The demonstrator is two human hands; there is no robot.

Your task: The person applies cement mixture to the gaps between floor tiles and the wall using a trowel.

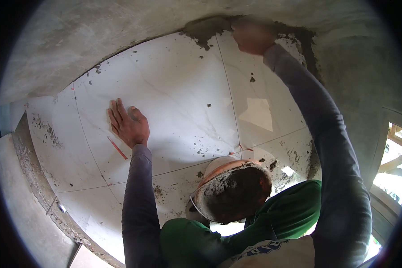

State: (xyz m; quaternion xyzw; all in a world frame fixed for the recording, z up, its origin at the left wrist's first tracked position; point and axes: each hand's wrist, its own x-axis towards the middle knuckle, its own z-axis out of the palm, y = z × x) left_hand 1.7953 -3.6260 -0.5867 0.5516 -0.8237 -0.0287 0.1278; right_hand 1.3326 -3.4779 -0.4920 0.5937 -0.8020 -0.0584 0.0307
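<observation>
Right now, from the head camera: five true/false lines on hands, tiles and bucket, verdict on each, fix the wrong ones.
1. The bare left hand is spread over a large, white, grey-veined tile. True.
2. The bare right hand is inside the round, orange-sided bucket. False: the right hand, blurred, is at the far edge of the tiling, beside a dark grey, mortar-like patch.
3. A thin, straight red strip lies near the left hand. True.
4. The bucket holds clear water. False: it holds dark grey, mortar-like material.
5. The person's cloth trousers are green. True.
</observation>
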